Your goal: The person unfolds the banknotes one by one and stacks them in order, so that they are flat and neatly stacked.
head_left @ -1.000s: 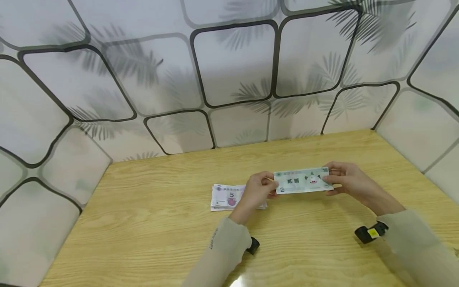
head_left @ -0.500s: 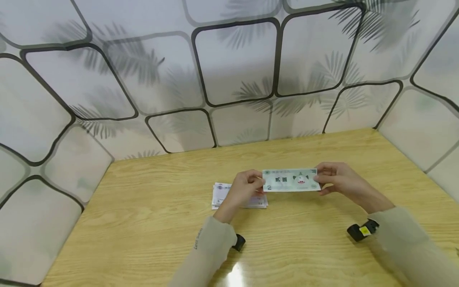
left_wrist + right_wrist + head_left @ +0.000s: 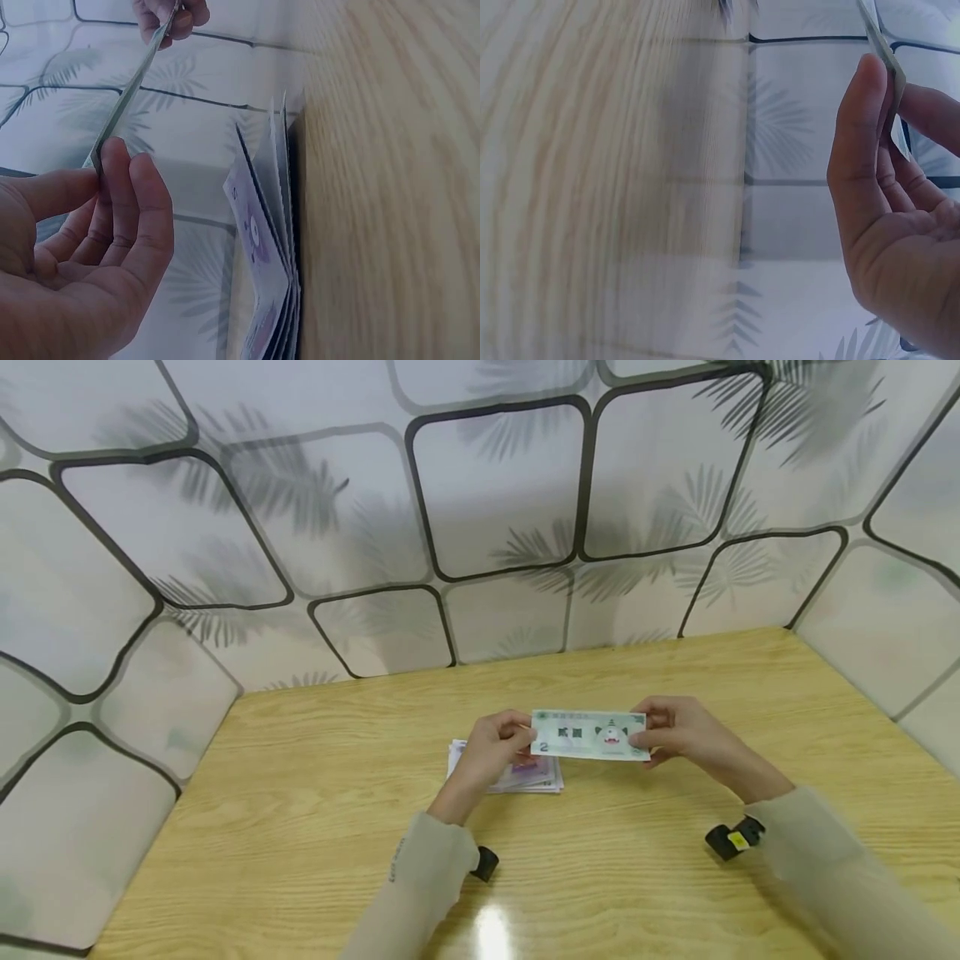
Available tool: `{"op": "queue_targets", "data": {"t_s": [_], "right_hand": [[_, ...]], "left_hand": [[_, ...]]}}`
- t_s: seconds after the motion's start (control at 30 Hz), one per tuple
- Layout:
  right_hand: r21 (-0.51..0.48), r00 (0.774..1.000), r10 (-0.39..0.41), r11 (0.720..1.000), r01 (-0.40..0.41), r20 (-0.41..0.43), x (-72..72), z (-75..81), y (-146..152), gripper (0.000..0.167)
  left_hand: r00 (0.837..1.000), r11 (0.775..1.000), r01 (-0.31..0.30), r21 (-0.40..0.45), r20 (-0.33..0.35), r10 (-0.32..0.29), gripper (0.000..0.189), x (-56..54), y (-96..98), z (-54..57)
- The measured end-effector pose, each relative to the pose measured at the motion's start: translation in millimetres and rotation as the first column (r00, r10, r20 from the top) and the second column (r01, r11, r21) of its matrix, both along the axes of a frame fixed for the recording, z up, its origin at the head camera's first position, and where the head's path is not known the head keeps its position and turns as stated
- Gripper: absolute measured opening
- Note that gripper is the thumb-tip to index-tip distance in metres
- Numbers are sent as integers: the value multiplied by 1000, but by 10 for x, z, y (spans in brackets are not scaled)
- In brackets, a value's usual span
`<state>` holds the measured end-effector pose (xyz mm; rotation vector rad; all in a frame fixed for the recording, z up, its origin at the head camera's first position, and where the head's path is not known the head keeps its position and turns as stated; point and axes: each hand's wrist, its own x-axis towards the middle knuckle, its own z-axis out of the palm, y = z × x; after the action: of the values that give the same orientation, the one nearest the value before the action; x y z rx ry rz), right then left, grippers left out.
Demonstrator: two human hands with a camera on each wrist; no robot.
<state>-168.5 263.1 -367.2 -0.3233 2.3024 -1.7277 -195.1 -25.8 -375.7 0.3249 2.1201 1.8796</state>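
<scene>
A pale green play banknote point(image 3: 588, 745) marked with a 2 is stretched flat between both hands, raised above the table. My left hand point(image 3: 491, 752) pinches its left end between thumb and fingers; the left wrist view shows the note point(image 3: 124, 101) edge-on in that grip. At the opposite end, my right hand point(image 3: 686, 735) pinches the note, thumb on the near face. Beneath and behind the left hand lies a stack of purple-white banknotes point(image 3: 543, 781), partly covered by that hand. From the left wrist view the stack point(image 3: 259, 247) looks bent and fanned at its edges.
The light wood table point(image 3: 322, 810) carries the stack near its middle. A patterned fabric wall point(image 3: 502, 493) with black outlines and leaf prints rises along the back and sides. Black wrist cameras point(image 3: 486, 863) sit at both sleeve cuffs.
Both hands have moved left together with the green banknote, bringing it partly over the stack. The pinch at each end stays the same.
</scene>
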Motion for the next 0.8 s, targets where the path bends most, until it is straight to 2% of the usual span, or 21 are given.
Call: {"op": "queue_targets", "data": {"t_s": [0.23, 0.33, 0.57, 0.8], "right_hand": [[9, 999, 19, 1000, -19, -34, -65, -7, -144, 27], [-5, 999, 21, 1000, -21, -32, -82, -1, -208, 26], [-3, 1000, 12, 1000, -12, -10, -128, 4, -331, 27], [-2, 1000, -8, 1000, 8, 8, -221, -7, -462, 35]], "left_hand": [[1000, 1000, -20, -19, -16, 20, 20, 2, -149, 14], [999, 999, -31, -27, -32, 30, 19, 0, -216, 7], [998, 998, -59, -7, -21, 58, 21, -28, -344, -5], [991, 992, -128, -17, -36, 127, 16, -44, -462, 11]]}}
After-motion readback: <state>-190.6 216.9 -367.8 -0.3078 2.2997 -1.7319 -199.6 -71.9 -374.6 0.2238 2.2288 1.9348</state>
